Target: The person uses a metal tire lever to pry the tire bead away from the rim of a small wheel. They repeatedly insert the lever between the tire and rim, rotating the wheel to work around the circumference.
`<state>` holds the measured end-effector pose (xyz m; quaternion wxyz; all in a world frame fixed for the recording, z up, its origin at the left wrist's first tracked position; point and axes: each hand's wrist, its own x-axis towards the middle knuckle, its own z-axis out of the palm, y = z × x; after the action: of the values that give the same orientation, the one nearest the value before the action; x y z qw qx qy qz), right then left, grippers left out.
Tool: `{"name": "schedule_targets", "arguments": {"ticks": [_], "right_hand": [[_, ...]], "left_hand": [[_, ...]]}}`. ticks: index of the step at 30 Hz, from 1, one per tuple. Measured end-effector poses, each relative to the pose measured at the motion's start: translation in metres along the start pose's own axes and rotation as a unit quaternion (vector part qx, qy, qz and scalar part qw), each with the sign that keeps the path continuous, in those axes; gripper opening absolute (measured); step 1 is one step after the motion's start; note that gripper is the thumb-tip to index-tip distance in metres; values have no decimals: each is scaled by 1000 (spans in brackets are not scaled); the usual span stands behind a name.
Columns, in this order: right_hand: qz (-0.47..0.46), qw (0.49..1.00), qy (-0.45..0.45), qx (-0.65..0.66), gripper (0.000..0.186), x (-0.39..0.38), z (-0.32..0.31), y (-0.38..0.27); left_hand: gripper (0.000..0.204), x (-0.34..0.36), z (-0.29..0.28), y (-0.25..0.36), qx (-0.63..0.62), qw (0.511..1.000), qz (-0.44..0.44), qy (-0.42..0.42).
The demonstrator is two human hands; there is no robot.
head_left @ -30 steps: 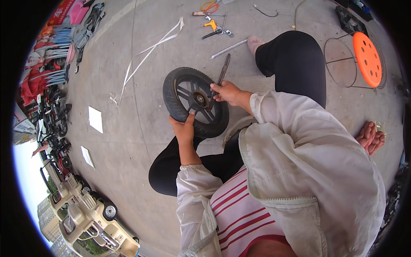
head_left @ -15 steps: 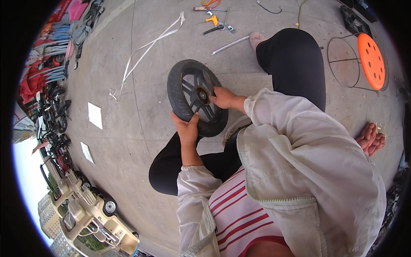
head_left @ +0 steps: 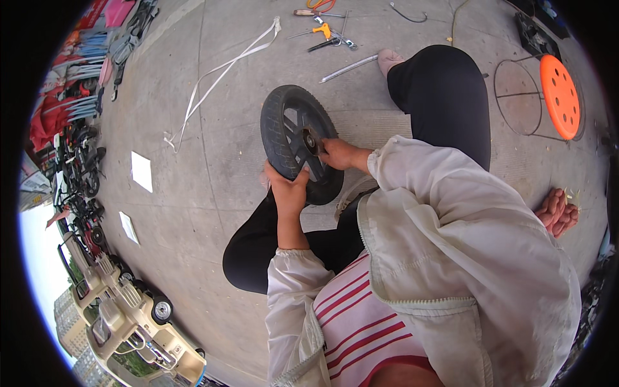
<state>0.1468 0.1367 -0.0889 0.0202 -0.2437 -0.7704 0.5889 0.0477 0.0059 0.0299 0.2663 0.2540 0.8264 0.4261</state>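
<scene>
A small black wheel (head_left: 278, 132) with a treaded tyre and dark spokes stands tilted between my bent legs, its hub side turned to the right. My left hand (head_left: 288, 189) grips its lower rim, thumb on the near side and fingers wrapped beneath the tyre. Close against the metal hub (head_left: 310, 138), my right hand (head_left: 336, 154) has its fingers curled together. A dark, flat edge shows between those fingers and the hub, but I cannot make out what it is.
Beyond the wheel lie hand tools, among them a yellow-handled one (head_left: 323, 29), and a metal rod (head_left: 348, 69). A white strap (head_left: 222, 69) stretches across the concrete at left. An orange-topped stool (head_left: 559, 97) lies tipped at right. Parked vehicles (head_left: 132, 316) line the far left.
The wheel has tilted and shifted slightly to the right, showing more tread. My left hand has moved a little right with it; my right hand has dropped slightly and stays beside the hub.
</scene>
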Motion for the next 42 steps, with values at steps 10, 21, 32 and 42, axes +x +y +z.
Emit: {"name": "schedule_targets", "arguments": {"ticks": [10,21,32,42], "right_hand": [[72,997,6,-32,33,17,-3,5],[223,925,54,302,34,27,-38,-17],[192,762,206,584,30,36,-62,-24],[260,686,163,660,30,32,-33,-2]], "left_hand": [[81,2,-2,-7,-14,1000,-3,1],[79,7,-5,-9,-38,999,-21,13],[74,14,-12,-29,-47,998,-20,39],[57,18,-20,-32,13,993,-63,103]]}}
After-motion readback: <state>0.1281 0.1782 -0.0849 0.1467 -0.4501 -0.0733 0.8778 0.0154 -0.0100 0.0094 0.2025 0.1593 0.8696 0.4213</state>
